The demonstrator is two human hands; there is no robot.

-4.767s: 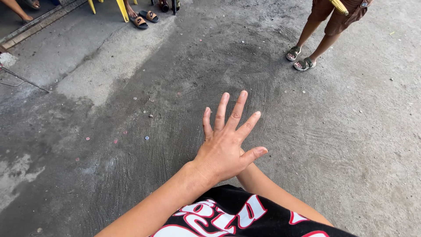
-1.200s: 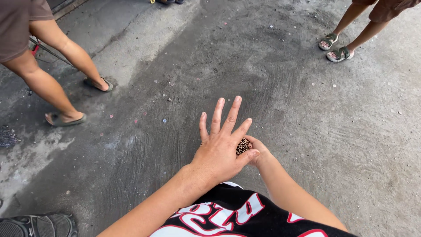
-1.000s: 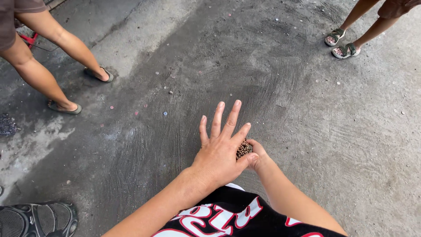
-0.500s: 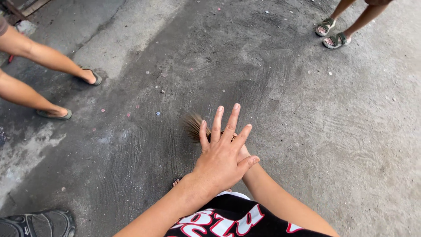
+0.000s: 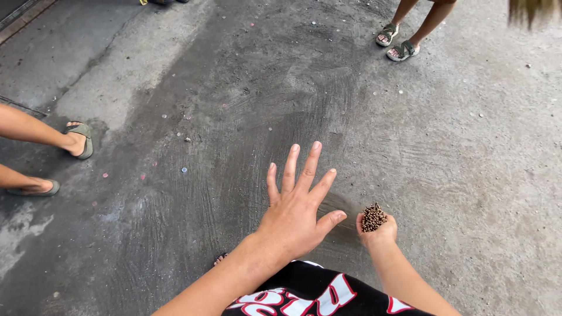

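Nearest the camera, black shirt (image 5: pixel 304 292) with red and white lettering along the bottom edge. Just above it, left hand (image 5: pixel 295 205) held out flat over the floor, palm down, fingers (image 5: pixel 308 167) spread wide and straight, gripping nothing. Just beside it to the right, apart from its thumb, right hand (image 5: pixel 377 229) closed in a fist around a bundle of thin brown sticks (image 5: pixel 372 217), butt ends up and showing as a cluster of small round tips above the knuckles. Under both hands, grey concrete floor (image 5: pixel 456 175), scuffed with curved sweep marks and dotted with small pale and pink specks. Off at the left edge, well apart from the hands, bare legs of another person in grey-green slippers (image 5: pixel 82 139), one foot forward and one (image 5: pixel 36 187) back. Farther off, toward the top right, feet of a second person in grey strapped sandals (image 5: pixel 395 42). At the top right corner, blurred brown bristle tips (image 5: pixel 531 8), cut off by the frame; not clear whether joined to the held sticks.
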